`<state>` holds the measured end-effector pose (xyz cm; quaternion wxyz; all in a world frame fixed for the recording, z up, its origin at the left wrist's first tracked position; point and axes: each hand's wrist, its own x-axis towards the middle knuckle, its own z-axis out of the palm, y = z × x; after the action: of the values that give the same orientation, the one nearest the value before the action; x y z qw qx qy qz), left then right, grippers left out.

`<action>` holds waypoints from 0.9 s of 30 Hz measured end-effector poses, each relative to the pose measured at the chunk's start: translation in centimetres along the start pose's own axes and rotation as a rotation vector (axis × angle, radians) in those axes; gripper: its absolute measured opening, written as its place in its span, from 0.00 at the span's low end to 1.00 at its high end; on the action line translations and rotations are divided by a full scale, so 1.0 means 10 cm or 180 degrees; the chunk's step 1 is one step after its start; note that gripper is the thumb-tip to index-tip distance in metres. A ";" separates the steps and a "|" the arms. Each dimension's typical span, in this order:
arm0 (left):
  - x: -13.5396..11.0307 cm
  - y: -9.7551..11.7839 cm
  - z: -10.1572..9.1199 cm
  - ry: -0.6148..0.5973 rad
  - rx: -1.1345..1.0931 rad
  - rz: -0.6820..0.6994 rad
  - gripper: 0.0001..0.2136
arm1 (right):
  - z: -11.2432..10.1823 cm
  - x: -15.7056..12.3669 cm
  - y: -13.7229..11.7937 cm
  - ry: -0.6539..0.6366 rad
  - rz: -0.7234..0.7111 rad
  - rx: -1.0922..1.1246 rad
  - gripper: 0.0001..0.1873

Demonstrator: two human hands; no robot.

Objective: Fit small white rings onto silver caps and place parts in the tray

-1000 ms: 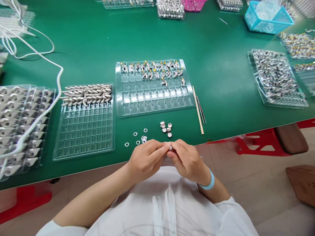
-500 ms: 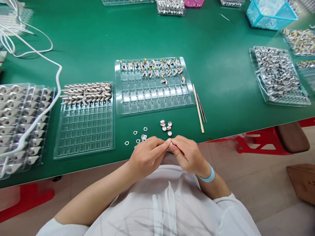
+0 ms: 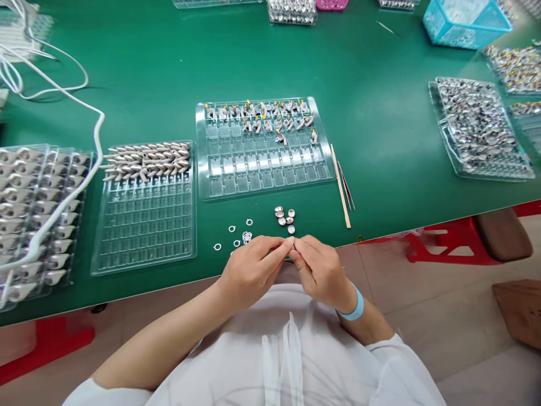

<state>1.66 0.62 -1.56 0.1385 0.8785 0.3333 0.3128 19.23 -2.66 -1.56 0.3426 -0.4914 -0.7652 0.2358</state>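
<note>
My left hand (image 3: 252,269) and my right hand (image 3: 322,269) meet at the table's front edge, fingertips pinched together. Whatever small piece is between them is almost wholly hidden by the fingers. Just beyond the fingertips lies a group of small round metal caps (image 3: 282,221). To the left of these, thin white rings (image 3: 247,237) are scattered, some in a small heap. Farther back, a clear plastic tray (image 3: 262,194) holds several curved beige parts with yellow tips (image 3: 257,126) in its upper rows.
A wooden stick (image 3: 340,186) and metal tweezers (image 3: 346,186) lie right of the tray. Another clear tray (image 3: 143,225) carries rows of metal parts. A white cable (image 3: 98,132) crosses trays of larger parts (image 3: 25,211). At right are a loaded tray (image 3: 477,127) and a blue basket (image 3: 469,36).
Both hands stay pinched together in nearly the same place. The right hand's fingers and wrist have shifted very slightly. The things on the table have not been moved.
</note>
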 end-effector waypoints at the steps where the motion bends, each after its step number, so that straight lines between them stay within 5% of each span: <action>1: 0.00 0.00 0.00 0.0013 0.0002 0.0007 0.16 | 0.00 0.00 0.00 0.0015 -0.0005 -0.0017 0.10; 13: 0.03 -0.02 -0.02 -0.0090 -0.0200 0.0126 0.19 | -0.02 -0.02 -0.01 0.0062 -0.0005 -0.0050 0.07; 27: -0.05 -0.03 -0.04 0.0103 -0.0214 0.0845 0.26 | -0.04 -0.04 -0.12 0.0216 -0.0241 -0.0007 0.06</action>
<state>0.92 0.52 -1.66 0.1200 0.9046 0.2057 0.3535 18.92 -3.50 -0.52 0.3765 -0.4702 -0.7715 0.2051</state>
